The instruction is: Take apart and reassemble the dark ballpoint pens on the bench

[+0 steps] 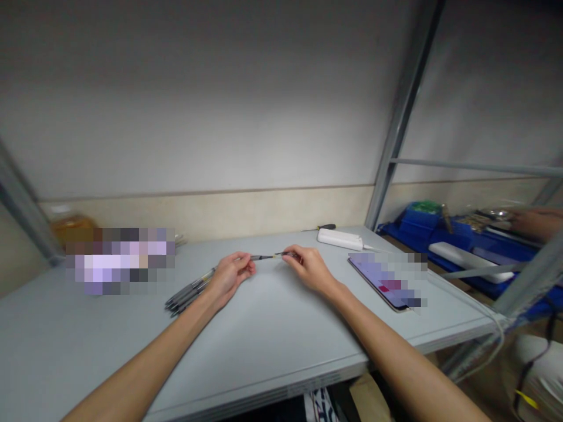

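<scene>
My left hand [232, 271] is closed around a slim pen [264, 257] whose end points right over the grey table. Facing it, my right hand [308, 265] pinches a thin dark piece [284, 253], perhaps another part of a pen. Between the hands the tips come very close; I cannot tell whether they touch. A bundle of grey pens [187, 298] lies on the table beside my left wrist, partly covered by the forearm.
On the table [281, 334], a phone [382, 284] and a white power strip [338, 238] with its cord lie right, a screwdriver [326, 227] behind. A blurred pile [123, 258] and an amber bottle [74, 225] stand left. Beyond the metal post [398, 129], another person's hand [536, 223] shows.
</scene>
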`<state>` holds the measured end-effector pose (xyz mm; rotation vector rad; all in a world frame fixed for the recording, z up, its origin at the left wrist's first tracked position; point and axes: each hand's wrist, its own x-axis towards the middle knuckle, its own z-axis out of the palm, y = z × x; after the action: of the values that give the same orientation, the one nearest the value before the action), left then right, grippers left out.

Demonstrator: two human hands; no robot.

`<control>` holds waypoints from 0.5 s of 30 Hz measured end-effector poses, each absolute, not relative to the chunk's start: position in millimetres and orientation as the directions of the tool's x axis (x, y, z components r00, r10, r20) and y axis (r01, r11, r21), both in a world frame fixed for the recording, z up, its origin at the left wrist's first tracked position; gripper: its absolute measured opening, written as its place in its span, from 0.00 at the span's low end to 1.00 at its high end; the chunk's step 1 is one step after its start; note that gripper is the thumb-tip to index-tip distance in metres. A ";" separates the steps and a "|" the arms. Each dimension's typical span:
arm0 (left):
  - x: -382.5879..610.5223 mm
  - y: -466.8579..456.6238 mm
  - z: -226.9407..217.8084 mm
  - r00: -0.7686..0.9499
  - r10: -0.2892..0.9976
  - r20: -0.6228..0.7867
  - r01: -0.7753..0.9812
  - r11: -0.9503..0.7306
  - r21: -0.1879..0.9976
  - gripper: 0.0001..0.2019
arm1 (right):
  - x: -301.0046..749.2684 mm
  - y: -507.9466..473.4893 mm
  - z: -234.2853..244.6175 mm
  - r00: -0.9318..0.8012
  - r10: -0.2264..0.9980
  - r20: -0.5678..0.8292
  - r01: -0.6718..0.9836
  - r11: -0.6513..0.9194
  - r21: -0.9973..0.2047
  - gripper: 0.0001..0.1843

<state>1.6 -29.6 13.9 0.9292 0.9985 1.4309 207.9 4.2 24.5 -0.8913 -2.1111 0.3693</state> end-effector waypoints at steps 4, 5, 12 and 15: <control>-1.7 -29.8 11.1 -0.055 0.998 0.037 -0.300 -0.052 0.953 0.10 | 207.4 4.9 24.0 -0.446 0.722 0.529 0.497 0.691 -0.524 0.13; -1.8 -30.0 11.1 -0.056 0.998 0.041 -0.293 -0.056 0.955 0.11 | 207.3 5.0 24.0 -0.447 0.724 0.526 0.499 0.689 -0.526 0.14; 2.0 -32.9 16.4 -0.109 0.972 0.209 -0.116 -0.221 0.968 0.15 | 207.7 5.7 25.8 -0.465 0.803 0.373 0.439 0.575 -0.691 0.15; 2.4 -34.4 19.3 -0.128 0.951 0.282 -0.013 -0.286 0.958 0.14 | 208.2 6.0 26.8 -0.491 0.843 0.221 0.307 0.405 -0.861 0.17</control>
<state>2.4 -34.4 19.3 1.3331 1.1270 1.5307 208.2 6.0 26.8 -0.9763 -1.9986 1.0328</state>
